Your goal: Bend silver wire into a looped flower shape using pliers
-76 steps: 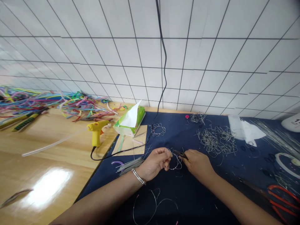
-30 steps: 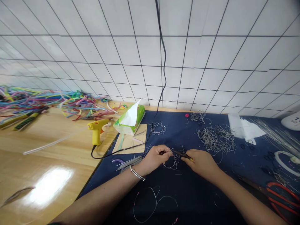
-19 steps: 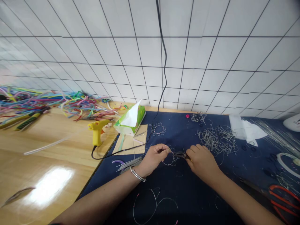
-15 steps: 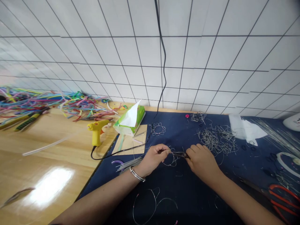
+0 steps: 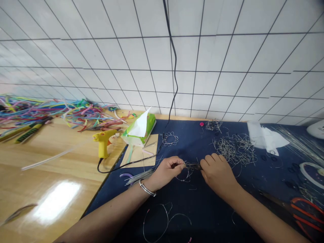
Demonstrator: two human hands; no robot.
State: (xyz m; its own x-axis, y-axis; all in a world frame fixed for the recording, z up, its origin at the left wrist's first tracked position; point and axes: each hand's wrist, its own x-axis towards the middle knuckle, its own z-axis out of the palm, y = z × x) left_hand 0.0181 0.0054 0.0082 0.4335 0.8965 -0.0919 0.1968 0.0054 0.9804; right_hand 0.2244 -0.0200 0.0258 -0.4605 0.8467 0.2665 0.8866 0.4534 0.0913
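My left hand [image 5: 169, 172] pinches a thin wire ring with looped petals [image 5: 186, 175] between thumb and fingers; part of the ring is hidden behind them. My right hand [image 5: 218, 173] is wrapped round the handles of dark pliers [image 5: 192, 166]. The pliers' jaws point left and meet the wire close to my left fingertips. Whether the jaws are closed on it is too small to tell. Beyond my hands a flower-shaped wire ring [image 5: 170, 138] lies flat on the dark blue cloth [image 5: 192, 216]. A loose wire loop [image 5: 167, 219] is nearer to me.
A yellow glue gun [image 5: 103, 143] stands left, beside a green tissue pack [image 5: 140, 130]. Tangled wire [image 5: 234, 148] lies to the right, red-handled scissors [image 5: 305, 211] at lower right. Straight wires [image 5: 139, 177] lie by my left wrist. Colourful pipe cleaners [image 5: 50, 109] heap at far left.
The view has shifted slightly. My left fingers have closed in a little over the wire at the pliers' tips; both hands otherwise stay in nearly the same place.
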